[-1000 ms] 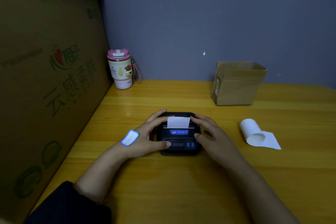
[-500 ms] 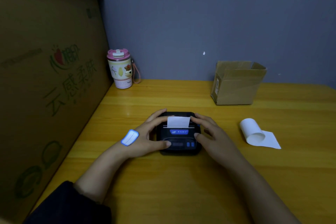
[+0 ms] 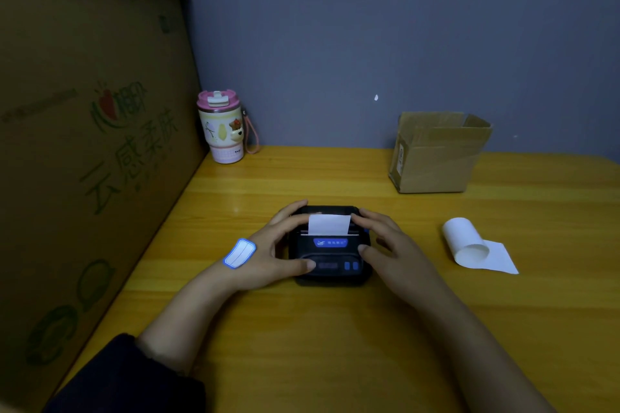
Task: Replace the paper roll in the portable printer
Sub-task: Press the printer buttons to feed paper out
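Observation:
A small black portable printer [image 3: 330,253] with a blue label and blue buttons lies on the yellow wooden table [image 3: 335,345]. Its lid is down and a white paper strip [image 3: 328,225] sticks up from its slot. My left hand [image 3: 273,253] clasps the printer's left side, thumb on the front, fingers on the top edge. My right hand [image 3: 391,245] clasps the right side the same way. A second white paper roll [image 3: 464,240], partly unrolled, lies on the table to the right, apart from both hands.
An open cardboard box [image 3: 436,154] stands at the back right. A pink-lidded patterned cup [image 3: 221,127] stands in the back left corner. Large printed cartons [image 3: 84,144] wall off the table's left side. A grey wall runs behind.

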